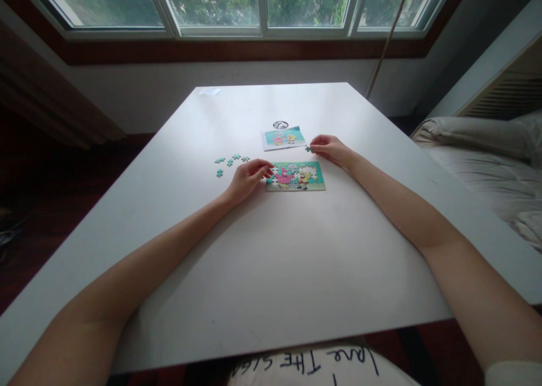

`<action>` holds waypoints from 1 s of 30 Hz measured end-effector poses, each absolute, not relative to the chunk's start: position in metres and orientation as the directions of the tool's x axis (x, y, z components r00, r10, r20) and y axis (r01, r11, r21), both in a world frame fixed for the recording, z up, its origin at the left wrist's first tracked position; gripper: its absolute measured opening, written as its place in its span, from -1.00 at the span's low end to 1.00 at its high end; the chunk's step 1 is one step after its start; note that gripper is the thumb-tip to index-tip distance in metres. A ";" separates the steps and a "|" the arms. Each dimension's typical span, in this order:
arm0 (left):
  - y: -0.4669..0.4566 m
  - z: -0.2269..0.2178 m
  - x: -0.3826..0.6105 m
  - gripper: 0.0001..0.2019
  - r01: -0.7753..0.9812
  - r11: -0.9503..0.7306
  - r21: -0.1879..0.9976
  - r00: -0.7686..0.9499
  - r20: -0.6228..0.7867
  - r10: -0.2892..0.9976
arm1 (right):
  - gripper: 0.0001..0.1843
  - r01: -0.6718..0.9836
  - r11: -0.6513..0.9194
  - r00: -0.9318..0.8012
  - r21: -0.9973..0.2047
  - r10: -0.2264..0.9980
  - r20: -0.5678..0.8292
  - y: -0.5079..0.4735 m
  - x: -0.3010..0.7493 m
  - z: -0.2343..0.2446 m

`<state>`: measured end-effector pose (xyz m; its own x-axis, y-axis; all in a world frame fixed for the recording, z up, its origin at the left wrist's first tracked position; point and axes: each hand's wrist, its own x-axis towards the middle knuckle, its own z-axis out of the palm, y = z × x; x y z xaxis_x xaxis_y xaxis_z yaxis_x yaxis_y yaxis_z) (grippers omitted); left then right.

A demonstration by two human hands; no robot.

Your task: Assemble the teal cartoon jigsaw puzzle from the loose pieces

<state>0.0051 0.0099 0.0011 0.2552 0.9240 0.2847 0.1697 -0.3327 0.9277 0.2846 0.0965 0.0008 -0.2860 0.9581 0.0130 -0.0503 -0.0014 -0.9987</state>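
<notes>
A small cartoon jigsaw puzzle (301, 177) lies partly assembled on the white table (262, 262), with gaps along its top. My left hand (249, 178) rests at the puzzle's left edge, fingers curled and fingertips touching it. My right hand (329, 148) hovers just above the puzzle's upper right corner, pinching a small green puzzle piece (308, 148) between thumb and fingers. Several loose green pieces (231, 162) lie to the left of my left hand.
A printed reference picture (283, 138) lies behind the puzzle, with a small dark ring-shaped object (280, 124) beyond it. A paper scrap (209, 91) sits at the far table edge. A bed (486, 154) stands to the right, and windows (258, 5) run along the far wall.
</notes>
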 end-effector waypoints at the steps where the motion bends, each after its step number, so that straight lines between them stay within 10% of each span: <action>1: 0.010 0.001 0.005 -0.70 0.168 -0.329 0.929 0.253 0.282 0.925 | -0.58 -0.057 -0.002 -0.274 -0.998 0.962 0.013 0.097 0.286 0.001; 30: 0.010 0.002 0.005 -0.69 0.205 -0.295 0.933 0.247 0.242 0.938 | -0.67 0.128 -0.021 -0.466 -0.992 0.881 -0.079 0.091 0.290 0.015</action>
<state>0.0053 0.0096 0.0018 0.2466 0.9384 0.2421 0.2049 -0.2947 0.9334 0.2898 0.0913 0.0150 -0.4664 0.8811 -0.0786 0.1276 -0.0210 -0.9916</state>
